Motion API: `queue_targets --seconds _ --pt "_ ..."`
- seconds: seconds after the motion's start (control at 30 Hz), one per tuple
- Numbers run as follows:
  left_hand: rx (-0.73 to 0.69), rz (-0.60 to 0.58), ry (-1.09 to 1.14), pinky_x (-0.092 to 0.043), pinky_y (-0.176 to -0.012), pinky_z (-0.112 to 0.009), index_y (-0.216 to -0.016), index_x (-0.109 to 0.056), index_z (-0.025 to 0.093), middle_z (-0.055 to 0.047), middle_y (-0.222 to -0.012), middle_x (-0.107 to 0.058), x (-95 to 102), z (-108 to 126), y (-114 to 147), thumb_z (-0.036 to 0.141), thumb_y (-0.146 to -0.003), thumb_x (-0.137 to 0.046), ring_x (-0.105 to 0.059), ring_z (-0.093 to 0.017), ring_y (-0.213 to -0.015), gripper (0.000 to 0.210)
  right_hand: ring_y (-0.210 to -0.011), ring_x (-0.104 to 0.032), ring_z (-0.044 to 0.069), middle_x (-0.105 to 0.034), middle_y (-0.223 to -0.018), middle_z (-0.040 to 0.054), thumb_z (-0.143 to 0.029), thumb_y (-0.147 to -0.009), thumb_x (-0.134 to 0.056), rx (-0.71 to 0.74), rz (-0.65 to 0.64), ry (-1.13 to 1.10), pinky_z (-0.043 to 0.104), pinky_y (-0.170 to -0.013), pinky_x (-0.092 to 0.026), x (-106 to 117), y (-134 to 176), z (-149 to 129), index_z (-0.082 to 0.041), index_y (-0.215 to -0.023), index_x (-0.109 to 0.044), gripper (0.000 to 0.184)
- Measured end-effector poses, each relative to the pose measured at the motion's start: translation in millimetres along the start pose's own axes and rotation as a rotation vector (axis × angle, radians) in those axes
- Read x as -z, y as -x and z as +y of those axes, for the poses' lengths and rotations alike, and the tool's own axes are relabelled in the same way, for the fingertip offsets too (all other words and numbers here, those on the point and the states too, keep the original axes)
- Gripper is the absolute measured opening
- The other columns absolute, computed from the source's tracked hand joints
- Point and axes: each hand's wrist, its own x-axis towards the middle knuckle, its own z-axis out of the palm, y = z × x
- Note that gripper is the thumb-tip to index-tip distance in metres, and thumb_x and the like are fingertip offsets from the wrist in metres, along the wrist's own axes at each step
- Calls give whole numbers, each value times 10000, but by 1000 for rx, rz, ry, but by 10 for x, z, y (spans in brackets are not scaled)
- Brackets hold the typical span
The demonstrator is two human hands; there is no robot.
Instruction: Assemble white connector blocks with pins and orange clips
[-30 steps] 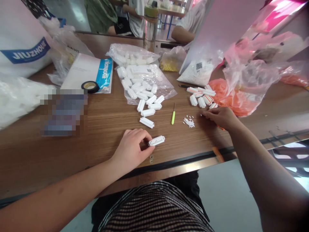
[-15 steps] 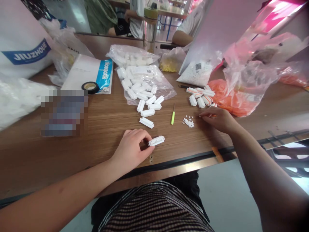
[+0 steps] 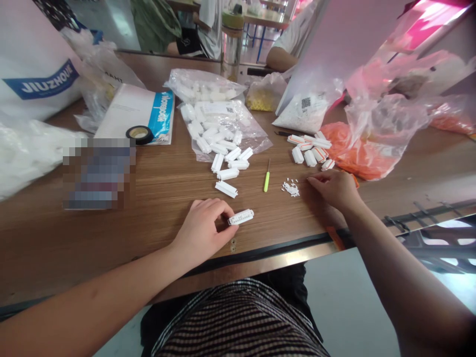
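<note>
My left hand is closed round one end of a white plastic connector housing, which lies between thumb and fingers close above the table, a row of small holes facing up. My right hand rests low over the table with thumb and forefinger pinched together. Whatever they pinch is too small to make out. Just left of those fingertips lies a small heap of tiny white pegs. A pick tool with a yellow-green handle lies between the two hands.
More white housings spill from a clear bag. White housings with orange strips lie near a bag of orange parts. Black tape sits on a notebook at left. A bottle stands behind.
My right hand has shifted slightly, its wrist moving left, uncovering a housing with an orange strip and an orange piece behind it. My left hand and its connector housing stay still.
</note>
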Motion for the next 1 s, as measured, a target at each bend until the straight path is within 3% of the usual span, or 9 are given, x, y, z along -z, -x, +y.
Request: queue_targets --seconds 0.23,0.53,0.7,0.8,0.93,1.0 --pt "3 1 5 -382 -832 -403 -805 -584 227 27 -823 -654 1 -1 4 249 -804 -682 -572 -185 -793 101 -685 -642 206 -734 -747 43 -411 -724 -675 -66 -47 -163 314 -646 -478 33 -3 22 -194 -913 -789 310" --pt "-1 4 3 -378 -834 -402 -810 -582 227 29 -829 -655 -3 -7 3 241 -808 -678 -576 -184 -799 98 -624 -616 200 -706 -666 38 -467 -725 -678 -55 4 -86 315 -606 -457 -2 -30 26 -190 -839 -787 318" --pt "-7 12 0 -380 -818 -392 -806 -578 225 30 -821 -650 -5 -4 4 231 -799 -687 -576 -181 -791 109 -681 -635 213 -721 -743 47 -403 -733 -686 -78 -4 -160 331 -658 -481 32 61 -198 -204 -802 -752 221" --pt "-13 19 4 -381 -822 -393 -813 -579 226 32 -822 -649 -6 -2 4 231 -794 -696 -578 -180 -793 119 -760 -647 214 -723 -804 49 -382 -777 -674 65 -42 -315 330 -717 -494 78 308 -551 -224 -793 -714 165" --pt "-11 10 14 -380 -827 -395 -812 -582 226 32 -822 -651 -3 -1 7 231 -799 -690 -584 -183 -802 109 -841 -630 189 -692 -848 35 -329 -875 -618 515 -273 -507 344 -808 -481 63 684 -1042 -228 -809 -678 135" --pt "-13 2 18 -380 -824 -394 -817 -585 227 31 -821 -654 -1 -1 8 225 -795 -692 -587 -185 -804 109 -853 -609 175 -674 -854 27 -294 -904 -594 623 -339 -529 352 -831 -468 16 791 -1188 -227 -833 -670 124"
